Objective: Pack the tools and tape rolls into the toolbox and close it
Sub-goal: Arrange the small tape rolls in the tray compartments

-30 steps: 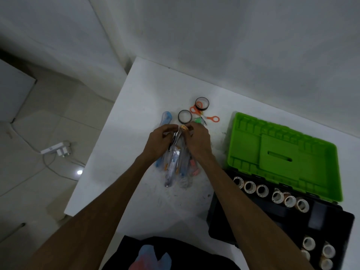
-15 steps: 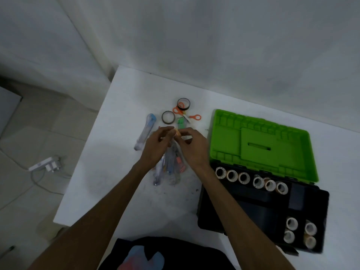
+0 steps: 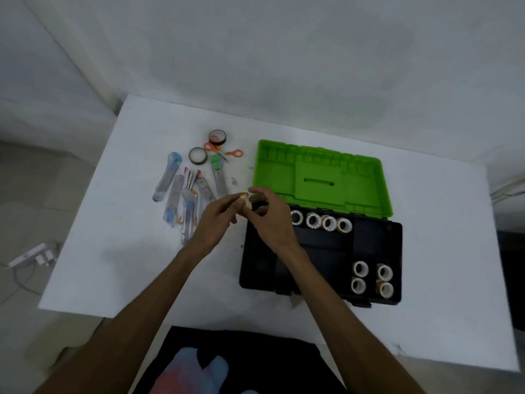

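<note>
A black toolbox (image 3: pixel 321 251) stands open on the white table (image 3: pixel 113 251), its green lid (image 3: pixel 321 177) tilted back. Several white tape rolls (image 3: pixel 321 221) line its back edge, and more tape rolls (image 3: pixel 372 277) sit at its right end. My left hand (image 3: pixel 218 220) and my right hand (image 3: pixel 270 220) meet over the box's left rim and together pinch a small tape roll (image 3: pixel 245 201). Several packaged tools (image 3: pixel 184 200) lie on the table to the left, beside a green utility knife (image 3: pixel 218 173), orange scissors (image 3: pixel 224 150) and two dark tape rolls (image 3: pixel 198 155).
A wall rises right behind the table. A white power strip (image 3: pixel 31 255) with a cable lies on the floor at the left. My dark shirt (image 3: pixel 227 365) is at the table's near edge.
Both hands have moved right from the pile of packaged tools to the toolbox's left rim, carrying the small tape roll. My view has swung right too.
</note>
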